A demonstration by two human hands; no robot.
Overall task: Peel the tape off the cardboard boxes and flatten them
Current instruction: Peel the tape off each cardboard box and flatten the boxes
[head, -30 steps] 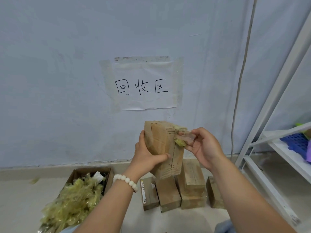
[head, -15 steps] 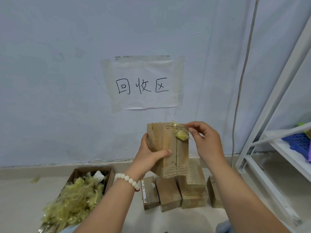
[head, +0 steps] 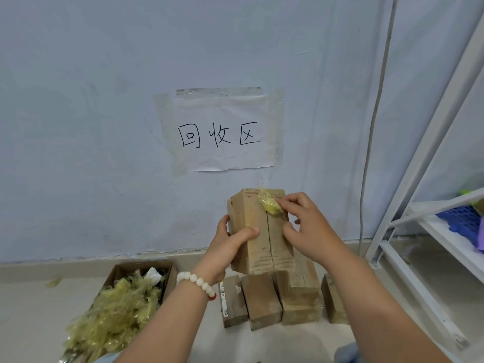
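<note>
I hold a small brown cardboard box [head: 255,231] upright in front of the wall, its taped seam facing me. My left hand [head: 230,244] grips the box's left side, thumb across the front. A crumpled wad of yellowish tape [head: 269,204] sticks near the box's top. My right hand [head: 306,229] pinches that tape with its fingertips, the thumb lying on the box's right face. Several more sealed boxes [head: 275,299] stand on the floor just below.
An open carton [head: 167,271] heaped with peeled yellowish tape [head: 115,313] sits on the floor at lower left. A paper sign [head: 222,134] is taped to the wall. A white metal shelf [head: 445,231] with a blue basket [head: 461,218] stands at right.
The box has turned so that its seam faces me and stands more upright. My right hand has moved from beside the box's top edge onto its front, still at the tape wad.
</note>
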